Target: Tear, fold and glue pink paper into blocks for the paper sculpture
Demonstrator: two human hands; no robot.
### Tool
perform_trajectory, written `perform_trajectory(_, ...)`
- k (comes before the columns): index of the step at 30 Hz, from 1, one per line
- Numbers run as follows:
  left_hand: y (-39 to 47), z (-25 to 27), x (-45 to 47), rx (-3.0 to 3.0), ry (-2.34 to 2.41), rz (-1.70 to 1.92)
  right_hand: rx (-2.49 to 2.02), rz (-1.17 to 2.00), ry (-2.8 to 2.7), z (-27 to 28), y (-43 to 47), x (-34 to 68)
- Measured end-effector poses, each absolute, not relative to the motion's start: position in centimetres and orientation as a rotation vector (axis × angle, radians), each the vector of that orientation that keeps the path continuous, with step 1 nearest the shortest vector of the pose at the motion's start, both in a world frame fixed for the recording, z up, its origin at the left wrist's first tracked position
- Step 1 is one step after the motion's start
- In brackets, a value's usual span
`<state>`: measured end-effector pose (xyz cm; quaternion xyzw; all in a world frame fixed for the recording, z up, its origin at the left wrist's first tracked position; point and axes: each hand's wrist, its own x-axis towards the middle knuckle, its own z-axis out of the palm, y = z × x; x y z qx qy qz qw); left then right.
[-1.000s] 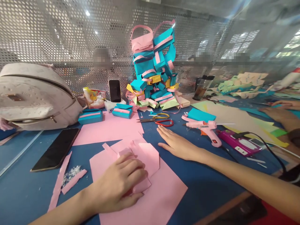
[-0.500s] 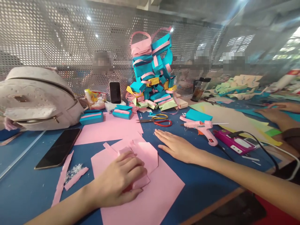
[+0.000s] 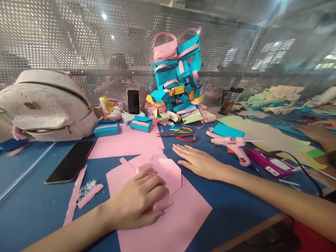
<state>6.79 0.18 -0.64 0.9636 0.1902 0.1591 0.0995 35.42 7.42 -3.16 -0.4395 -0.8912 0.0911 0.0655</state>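
Fingers [image 3: 158,192] of the left hand [image 3: 135,201] are resting curled over folded pink paper [image 3: 172,171] on the large sheet [image 3: 189,213]; whether they're gripping, I can't tell. Right of the sheet, the right hand [image 3: 200,162] is lying flat, holding nothing. Uneven pressing might be risking crooked folds.

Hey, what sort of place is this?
Likely a shared craft workspace: pink paper and a glue gun lie on the blue table, coloured paper boxes are stacked high behind, and another person's hand shows at the far right.
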Motion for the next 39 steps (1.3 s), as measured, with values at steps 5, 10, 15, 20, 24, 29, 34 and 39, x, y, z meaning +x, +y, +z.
perform_trajectory(5, 0.1, -0.8, 6.8, 2.859, 0.571, 0.449, -1.337, 0.272, -2.658, -3.9, 10.1, 33.5)
perform_trajectory(10, 0.2, -0.8, 6.9, 2.860, 0.573, 0.470, -1.241, 0.300, -2.716, -3.4, 8.4, 34.5)
perform_trajectory(15, 0.2, -0.8, 6.8, 2.861, 0.563, 0.469, -1.341, 0.305, -2.643, -3.3, 8.6, 35.1)
perform_trajectory(20, 0.0, -0.7, 6.8, 2.865, 0.571, 0.488, -1.287, 0.337, -2.652, -3.4, 11.2, 32.4)
perform_trajectory(24, 0.1, -0.6, 6.8, 2.852, 0.576, 0.440, -1.207, 0.357, -2.701, -2.9, 9.8, 32.8)
perform_trajectory(29, 0.2, -0.8, 6.7, 2.848, 0.572, 0.462, -1.309, 0.201, -2.729, -2.7, 6.9, 35.6)
perform_trajectory(34, 0.2, -0.9, 6.7, 2.848, 0.553, 0.502, -1.365, 0.103, -2.663, -1.3, 7.2, 36.3)
perform_trajectory(39, 0.1, -0.7, 6.7, 2.853, 0.564, 0.493, -1.159, 0.147, -2.720, -0.4, 9.9, 33.2)
